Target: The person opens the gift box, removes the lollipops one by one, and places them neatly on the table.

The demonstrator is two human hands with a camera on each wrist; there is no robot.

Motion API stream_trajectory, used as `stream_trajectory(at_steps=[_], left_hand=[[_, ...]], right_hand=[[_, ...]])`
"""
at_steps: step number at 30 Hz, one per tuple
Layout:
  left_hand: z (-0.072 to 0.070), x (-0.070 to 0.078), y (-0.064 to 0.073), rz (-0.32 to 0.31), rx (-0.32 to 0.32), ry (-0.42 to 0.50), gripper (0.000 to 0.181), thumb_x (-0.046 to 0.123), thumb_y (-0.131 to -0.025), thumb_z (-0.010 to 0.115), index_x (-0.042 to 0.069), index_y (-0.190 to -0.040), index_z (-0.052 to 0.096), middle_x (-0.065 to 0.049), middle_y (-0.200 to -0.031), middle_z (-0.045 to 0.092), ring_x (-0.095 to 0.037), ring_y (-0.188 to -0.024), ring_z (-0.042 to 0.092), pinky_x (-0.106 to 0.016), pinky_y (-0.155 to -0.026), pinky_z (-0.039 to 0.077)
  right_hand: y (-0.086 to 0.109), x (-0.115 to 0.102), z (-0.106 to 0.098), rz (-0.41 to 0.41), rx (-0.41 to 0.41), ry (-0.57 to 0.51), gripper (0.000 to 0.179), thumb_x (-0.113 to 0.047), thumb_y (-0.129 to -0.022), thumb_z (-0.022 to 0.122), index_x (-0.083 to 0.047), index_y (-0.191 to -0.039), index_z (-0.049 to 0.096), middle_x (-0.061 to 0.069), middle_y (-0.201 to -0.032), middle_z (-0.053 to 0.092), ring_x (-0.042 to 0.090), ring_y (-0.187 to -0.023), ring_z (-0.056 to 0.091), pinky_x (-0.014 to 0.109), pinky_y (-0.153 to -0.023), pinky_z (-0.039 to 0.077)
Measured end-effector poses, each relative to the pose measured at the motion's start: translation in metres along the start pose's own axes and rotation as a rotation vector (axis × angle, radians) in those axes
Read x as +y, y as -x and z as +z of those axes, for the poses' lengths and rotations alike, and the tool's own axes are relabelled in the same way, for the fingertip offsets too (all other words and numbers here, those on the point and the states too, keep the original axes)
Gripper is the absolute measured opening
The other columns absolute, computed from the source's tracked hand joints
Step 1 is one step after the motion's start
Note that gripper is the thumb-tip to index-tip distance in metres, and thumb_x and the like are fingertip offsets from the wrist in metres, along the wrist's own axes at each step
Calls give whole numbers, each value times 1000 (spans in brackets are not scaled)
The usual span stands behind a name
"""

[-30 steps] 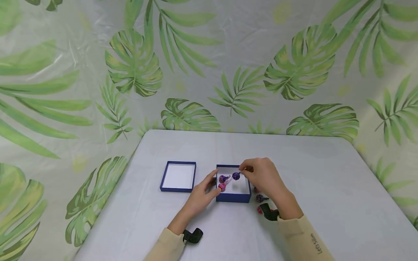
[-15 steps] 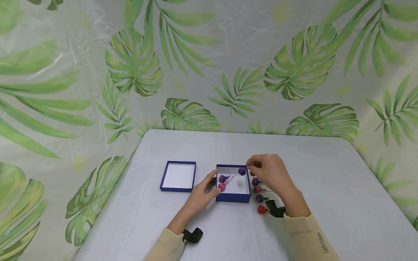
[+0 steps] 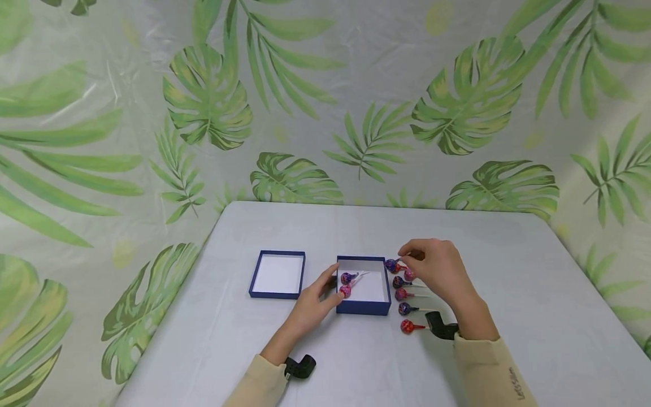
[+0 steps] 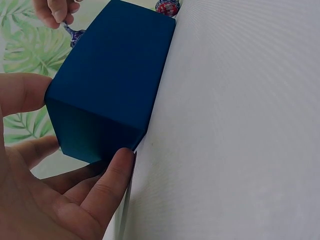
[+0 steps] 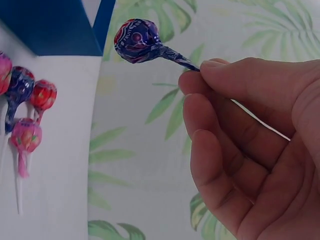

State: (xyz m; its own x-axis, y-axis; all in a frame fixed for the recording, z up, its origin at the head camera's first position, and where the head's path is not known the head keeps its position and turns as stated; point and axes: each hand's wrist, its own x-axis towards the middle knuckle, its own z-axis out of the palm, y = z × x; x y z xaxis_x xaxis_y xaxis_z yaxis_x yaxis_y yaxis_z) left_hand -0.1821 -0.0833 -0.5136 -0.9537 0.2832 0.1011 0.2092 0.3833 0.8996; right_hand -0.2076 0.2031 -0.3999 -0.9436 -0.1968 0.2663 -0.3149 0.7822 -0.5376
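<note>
My left hand (image 3: 316, 305) holds the left end of a dark blue open-topped box (image 3: 363, 308), thumb at the near corner, fingers along the side wall. In the left wrist view the fingertips touch the box's end face (image 4: 95, 130). A purple-wrapped lollipop (image 5: 137, 41) is pinched by its stick between thumb and index finger of my right hand (image 3: 439, 268), raised just outside the box's far right corner. Inside the box lie a purple lollipop (image 3: 348, 278) and a pink lollipop (image 3: 346, 291), both at the left.
Several lollipops lie in a column right of the box, with a red one (image 3: 407, 326) nearest and a pink one (image 5: 27, 136) near the far end. Left of the box rests a shallow blue-edged lid (image 3: 277, 274). A leaf-print sheet (image 3: 366, 113) hangs behind the white table (image 3: 483, 243).
My right hand has carried the purple lollipop rightward, from above the box's inside to past its right wall. The column of lollipops has come into view. My left hand has stayed put.
</note>
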Motion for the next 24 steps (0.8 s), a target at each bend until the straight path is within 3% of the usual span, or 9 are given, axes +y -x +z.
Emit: stream_trajectory(at_steps=[24], left_hand=[[-1,2,-1,-11,-6,1,67,30,-99,63,30,-159,33,-11,-153,45,-28,-138,47,-48,-113,38]], right_hand=[[18,43,2,113,-28,72,9,-14,-92,72,-12,-98,78,-1,-85,73,19,-76,63,35,-63,51]])
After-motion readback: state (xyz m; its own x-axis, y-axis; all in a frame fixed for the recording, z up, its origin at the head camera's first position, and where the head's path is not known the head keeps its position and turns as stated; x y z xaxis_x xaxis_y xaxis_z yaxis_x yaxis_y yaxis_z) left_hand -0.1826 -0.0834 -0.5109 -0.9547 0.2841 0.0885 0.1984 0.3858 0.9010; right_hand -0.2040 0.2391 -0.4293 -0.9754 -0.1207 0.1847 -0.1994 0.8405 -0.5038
